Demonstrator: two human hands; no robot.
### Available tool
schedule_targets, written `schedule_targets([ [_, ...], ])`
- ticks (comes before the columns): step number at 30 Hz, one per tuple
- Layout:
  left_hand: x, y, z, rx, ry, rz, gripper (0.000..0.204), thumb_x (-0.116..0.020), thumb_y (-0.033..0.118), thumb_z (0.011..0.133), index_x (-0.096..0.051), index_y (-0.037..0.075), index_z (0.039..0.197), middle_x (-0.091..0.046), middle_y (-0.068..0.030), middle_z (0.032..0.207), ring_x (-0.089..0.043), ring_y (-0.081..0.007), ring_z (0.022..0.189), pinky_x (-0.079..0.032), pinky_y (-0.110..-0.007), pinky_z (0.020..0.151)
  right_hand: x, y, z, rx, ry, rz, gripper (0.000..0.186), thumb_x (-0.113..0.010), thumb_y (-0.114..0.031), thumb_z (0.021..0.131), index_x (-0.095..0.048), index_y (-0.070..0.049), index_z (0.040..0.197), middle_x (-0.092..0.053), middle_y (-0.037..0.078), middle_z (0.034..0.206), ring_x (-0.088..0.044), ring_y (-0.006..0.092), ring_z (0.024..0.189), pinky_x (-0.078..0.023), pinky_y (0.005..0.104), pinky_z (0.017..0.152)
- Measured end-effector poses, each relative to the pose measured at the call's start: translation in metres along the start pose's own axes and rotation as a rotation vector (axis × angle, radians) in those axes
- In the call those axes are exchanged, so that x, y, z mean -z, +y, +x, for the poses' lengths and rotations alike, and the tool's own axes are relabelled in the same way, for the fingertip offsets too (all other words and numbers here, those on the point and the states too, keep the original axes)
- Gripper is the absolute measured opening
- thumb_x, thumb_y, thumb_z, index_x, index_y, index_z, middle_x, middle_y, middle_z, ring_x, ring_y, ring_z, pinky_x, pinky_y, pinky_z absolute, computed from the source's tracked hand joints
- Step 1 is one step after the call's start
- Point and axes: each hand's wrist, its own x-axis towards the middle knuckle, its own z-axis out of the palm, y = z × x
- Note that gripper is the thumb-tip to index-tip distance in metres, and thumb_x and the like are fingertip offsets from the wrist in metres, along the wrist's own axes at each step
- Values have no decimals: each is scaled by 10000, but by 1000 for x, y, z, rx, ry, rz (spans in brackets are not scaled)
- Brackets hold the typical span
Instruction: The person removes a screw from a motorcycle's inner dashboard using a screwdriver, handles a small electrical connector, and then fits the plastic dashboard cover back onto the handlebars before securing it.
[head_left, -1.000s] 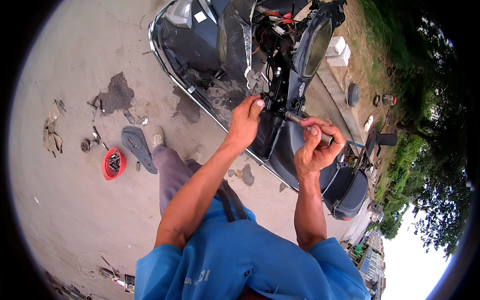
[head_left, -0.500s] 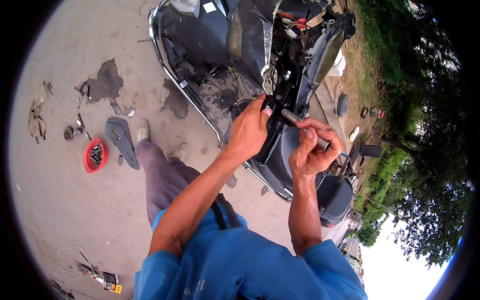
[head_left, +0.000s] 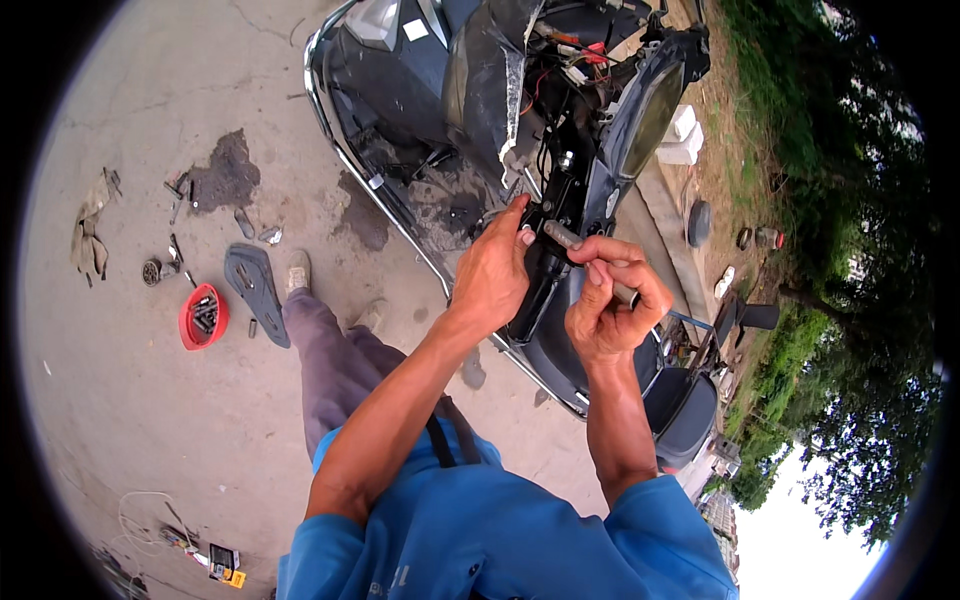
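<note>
A black scooter, its front panels partly off, stands before me with wires and its black steering column exposed. My right hand is closed round a worn, tubular metal wrench; its far end lies close to the column, and whether it touches a bolt I cannot tell. At the column's left side is my left hand, index finger and thumb tips pressed against the black parts there. The palm and curled fingers hide whatever it may hold.
On the ground to the left lie a red bowl of sockets, a dark grey panel, scattered tools and a rag. A chrome guard rail runs along the scooter. White blocks stand beyond it.
The wrench and my right hand have shifted slightly left, closer to the column. My left hand keeps its place on the black parts. The whole view has turned a little.
</note>
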Motion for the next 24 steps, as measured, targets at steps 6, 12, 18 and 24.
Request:
schedule_targets([
  [6,-3,-3,0,-54,18,-73,424,-494,15,961,-473,-25,1383,-559,-272,1319,-557,-433,1190,-479,-446,960,-13,19,1,54,-100,-98,196,-540,52,954,-370,-8,1029,-657,196,850,-644,197,710,-519,276,650],
  [12,-1,-4,3,-51,25,-58,411,-497,3,954,-490,-48,1362,-570,-281,1294,-564,-440,1176,-483,-445,950,-8,8,2,57,52,39,188,-608,82,893,-447,-4,936,-663,188,820,-656,238,681,-532,314,597],
  [18,-3,-4,1,-22,-4,-125,408,-500,5,953,-496,-54,1357,-568,-277,1302,-557,-441,1186,-467,-442,976,-16,21,12,-11,-104,-76,218,-555,68,944,-372,-20,1026,-653,180,864,-651,202,719,-527,285,677],
  [24,1,-8,2,23,-36,-90,407,-488,36,969,-486,-58,1365,-556,-280,1322,-551,-432,1204,-461,-429,988,-6,0,6,37,110,53,220,-582,128,887,-447,-2,1002,-665,176,868,-677,234,737,-549,305,656],
])
